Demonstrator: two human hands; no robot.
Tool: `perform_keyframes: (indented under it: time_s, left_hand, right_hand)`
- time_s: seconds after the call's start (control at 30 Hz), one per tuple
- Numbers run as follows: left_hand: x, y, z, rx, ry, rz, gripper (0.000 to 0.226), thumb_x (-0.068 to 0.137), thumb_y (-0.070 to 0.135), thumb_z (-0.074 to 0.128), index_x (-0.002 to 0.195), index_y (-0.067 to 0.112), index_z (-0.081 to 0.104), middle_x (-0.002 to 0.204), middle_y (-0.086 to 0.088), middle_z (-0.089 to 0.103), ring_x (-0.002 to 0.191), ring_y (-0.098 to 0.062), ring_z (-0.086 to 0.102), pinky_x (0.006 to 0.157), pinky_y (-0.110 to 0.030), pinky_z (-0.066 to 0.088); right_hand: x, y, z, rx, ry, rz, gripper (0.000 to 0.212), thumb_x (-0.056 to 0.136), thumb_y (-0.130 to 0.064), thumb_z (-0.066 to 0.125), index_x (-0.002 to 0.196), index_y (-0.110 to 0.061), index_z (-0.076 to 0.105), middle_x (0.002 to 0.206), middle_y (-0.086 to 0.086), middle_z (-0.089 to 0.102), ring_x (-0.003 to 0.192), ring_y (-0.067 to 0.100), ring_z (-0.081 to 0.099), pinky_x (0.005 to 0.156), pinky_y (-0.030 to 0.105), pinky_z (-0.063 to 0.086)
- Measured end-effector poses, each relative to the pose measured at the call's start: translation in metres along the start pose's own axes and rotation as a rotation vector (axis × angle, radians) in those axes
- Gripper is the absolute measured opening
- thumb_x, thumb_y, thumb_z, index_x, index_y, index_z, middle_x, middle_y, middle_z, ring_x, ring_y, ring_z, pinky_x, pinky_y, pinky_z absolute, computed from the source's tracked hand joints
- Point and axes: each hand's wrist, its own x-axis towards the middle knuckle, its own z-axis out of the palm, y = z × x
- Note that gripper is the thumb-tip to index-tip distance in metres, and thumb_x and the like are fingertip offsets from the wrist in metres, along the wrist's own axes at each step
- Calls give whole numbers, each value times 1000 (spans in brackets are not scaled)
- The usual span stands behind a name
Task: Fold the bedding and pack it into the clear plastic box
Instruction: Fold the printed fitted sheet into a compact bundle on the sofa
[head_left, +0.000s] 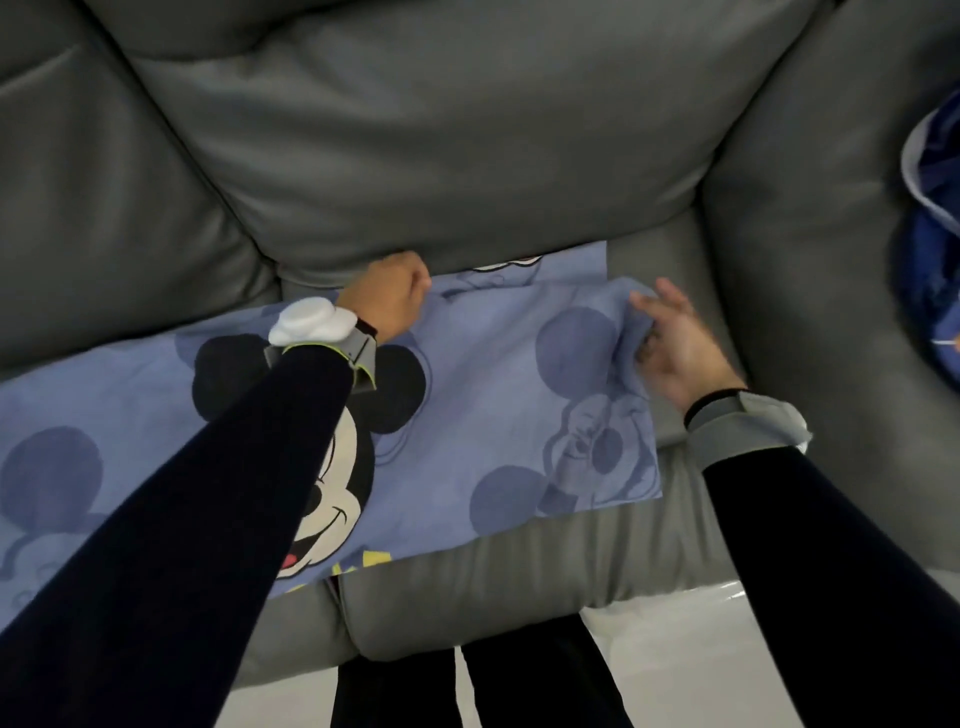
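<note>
A light-blue sheet printed with cartoon mouse heads lies spread flat across the grey sofa seat. My left hand is curled at the sheet's far edge, by the gap under the back cushion, and grips the cloth there. Farther right, my right hand pinches a raised fold near the sheet's right far corner, fingers partly spread. The clear plastic box is out of view.
The grey leather sofa fills the view, with its armrest on the right. A dark blue bundle of cloth sits on the armrest at the right edge. My legs stand on a white floor below the seat's front edge.
</note>
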Motion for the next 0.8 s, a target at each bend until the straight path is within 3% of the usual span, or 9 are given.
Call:
perform_keyframes:
  time_s: [0.03,0.1,0.2,0.3,0.4,0.53,0.63,0.73,0.8]
  left_hand:
    - [0,6,6,-22,-62,7,27,96,26,51,112,5,57,116,-16,62,108,-33,57,92,-39,44]
    - [1,20,21,-23,-148,51,46,91,41,57,123,8,56,126,-13,59,117,-31,53,101,-36,39]
    - [7,34,30,104,-230,50,69,78,69,55,121,15,60,123,-9,60,115,-29,54,100,-37,41]
    - [15,45,20,-89,-179,60,45,91,45,57,88,0,65,84,-16,61,81,-25,56,67,-29,37]
    - [23,15,6,75,-69,35,37,97,36,50,93,2,65,99,-22,65,96,-35,60,75,-35,42]
    - [25,21,12,236,-141,2,54,89,59,47,109,11,62,115,-16,64,107,-36,58,87,-40,47]
    - [35,52,13,230,-176,-40,69,75,77,49,101,14,63,101,-7,65,96,-31,61,80,-35,48]
    - [43,69,12,36,-264,-4,50,79,62,61,83,12,64,80,-2,60,78,-23,56,68,-28,41]
    - [45,66,17,-93,-160,73,30,86,42,64,85,12,68,80,-4,63,77,-20,55,68,-25,38]
  right_hand:
    - [-2,8,-2,-156,-2,-3,16,91,-13,62,100,-24,55,83,3,64,70,13,64,68,29,52]
    - [-8,21,-9,-377,-46,19,11,89,-20,66,82,-15,61,66,-2,68,57,10,65,56,24,52]
    - [-19,41,-22,-548,-116,51,32,84,-29,73,106,-7,68,98,6,75,88,20,72,79,36,59]
    - [-21,43,-32,-451,-89,-91,13,89,-26,66,91,-13,69,97,5,72,87,17,69,80,31,57]
    - [-11,43,-32,-454,-26,-278,11,93,-26,61,85,-19,66,88,1,67,80,11,62,76,28,55]
    - [0,54,-44,-652,-75,2,52,80,-60,65,106,-16,70,103,-1,74,96,15,69,90,36,55]
    - [-9,67,-64,-796,-76,49,46,86,-52,61,108,-12,69,105,1,73,102,18,67,89,31,53]
    - [-30,81,-91,-930,-213,206,37,90,-39,62,114,-12,67,110,1,69,109,18,64,87,25,49]
    - [-33,78,-104,-1080,-184,260,38,91,-39,60,116,-11,65,109,-2,64,102,14,60,83,24,44]
